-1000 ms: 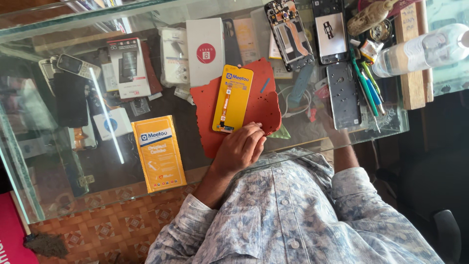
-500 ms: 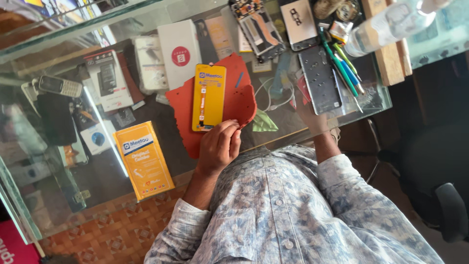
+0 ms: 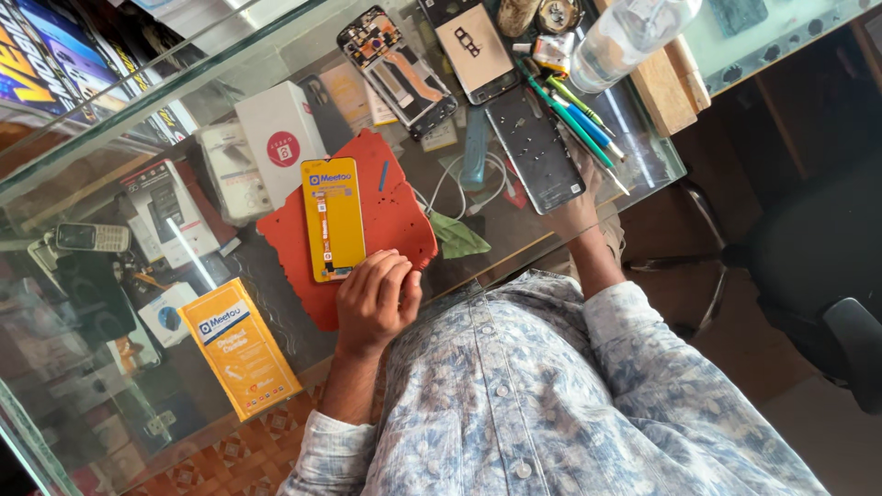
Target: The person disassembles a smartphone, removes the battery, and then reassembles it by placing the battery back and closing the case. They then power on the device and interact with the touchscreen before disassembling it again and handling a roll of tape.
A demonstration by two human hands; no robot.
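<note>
A yellow-wrapped phone display (image 3: 333, 218) lies on a red work mat (image 3: 395, 216) on the glass counter (image 3: 514, 241). My left hand (image 3: 372, 301) rests on the mat with its fingers curled, the fingertips touching the display's near end. My right hand (image 3: 577, 209) sits at the counter's near edge, against the near end of a grey phone plate (image 3: 535, 149). Whether it grips anything is not visible. Several green and blue screwdrivers (image 3: 574, 119) lie just beside that hand.
An opened phone body (image 3: 397, 69), a back cover (image 3: 475, 48), a blue pry tool (image 3: 474, 147), a white cable, a green cloth (image 3: 457, 237), a clear bottle (image 3: 632, 32) and a wooden block (image 3: 666, 87) crowd the counter. Boxes lie under the glass, including an orange one (image 3: 241, 347). A black chair (image 3: 827, 276) stands to the right.
The view has shifted, so the counter sits further left and lower in frame. My left hand stays at the display's near end and my right hand stays by the grey plate.
</note>
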